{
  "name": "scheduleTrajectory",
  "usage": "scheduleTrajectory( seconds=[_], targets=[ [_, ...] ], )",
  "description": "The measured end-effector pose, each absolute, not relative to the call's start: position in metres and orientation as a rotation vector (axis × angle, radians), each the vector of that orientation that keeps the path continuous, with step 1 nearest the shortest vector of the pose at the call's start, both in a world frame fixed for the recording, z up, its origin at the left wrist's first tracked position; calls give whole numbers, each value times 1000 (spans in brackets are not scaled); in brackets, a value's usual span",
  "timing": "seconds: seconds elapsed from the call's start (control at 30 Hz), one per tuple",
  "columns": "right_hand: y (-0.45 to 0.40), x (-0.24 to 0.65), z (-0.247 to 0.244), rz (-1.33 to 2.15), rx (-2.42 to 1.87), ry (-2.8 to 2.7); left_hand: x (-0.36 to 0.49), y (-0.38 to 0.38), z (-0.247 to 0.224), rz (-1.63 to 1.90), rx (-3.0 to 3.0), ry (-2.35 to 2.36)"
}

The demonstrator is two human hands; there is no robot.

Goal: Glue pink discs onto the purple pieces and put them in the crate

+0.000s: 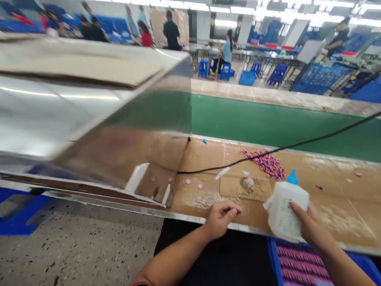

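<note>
My right hand [312, 222] grips a white squeeze bottle [287, 212] with a blue pointed nozzle, upright near the table's front edge. Some dark print shows on its side. By the same edge, my left hand [222, 216] is closed, fingers curled and thumb pressed to them; what they hold, if anything, is hidden. Just beyond my hands lies a flat cardboard piece [230, 188] with a small whitish lump [248, 182] on it. Behind that, a pile of small purple and orange pieces [269, 165] is spread on the tabletop.
A black cable [208, 170] crosses the table. Two pink discs [200, 186] lie left of the cardboard. A green conveyor belt [253, 119] runs behind. At left stands a large metal housing [143, 139]. A blue crate [274, 258] holds rows of pink-purple pieces below. People work farther off.
</note>
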State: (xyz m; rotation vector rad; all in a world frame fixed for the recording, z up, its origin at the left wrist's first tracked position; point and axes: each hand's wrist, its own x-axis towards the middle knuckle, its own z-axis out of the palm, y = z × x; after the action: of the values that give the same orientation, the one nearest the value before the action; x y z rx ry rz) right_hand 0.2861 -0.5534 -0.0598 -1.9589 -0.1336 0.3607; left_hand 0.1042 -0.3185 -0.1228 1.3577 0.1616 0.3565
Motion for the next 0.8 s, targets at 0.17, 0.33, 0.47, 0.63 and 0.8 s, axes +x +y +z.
scheduleTrajectory(
  seconds=[0.17, 0.33, 0.47, 0.63, 0.8],
  targets=[
    [-542, 249, -65, 505, -1996, -374, 108, -314, -124, 435, 1383, 105],
    [-536, 244, -59, 735, -1976, -445, 109, -315, -126, 490, 1380, 74],
    [-527, 242, -57, 936, -1906, -276, 109, -316, -128, 499, 1370, 87],
    [-514, 245, -56, 1048, -1740, -3, 108, -317, -130, 499, 1366, 94],
    [-511, 251, -52, 1082, -1677, 74, 107, -318, -129, 492, 1354, 99]
  ],
)
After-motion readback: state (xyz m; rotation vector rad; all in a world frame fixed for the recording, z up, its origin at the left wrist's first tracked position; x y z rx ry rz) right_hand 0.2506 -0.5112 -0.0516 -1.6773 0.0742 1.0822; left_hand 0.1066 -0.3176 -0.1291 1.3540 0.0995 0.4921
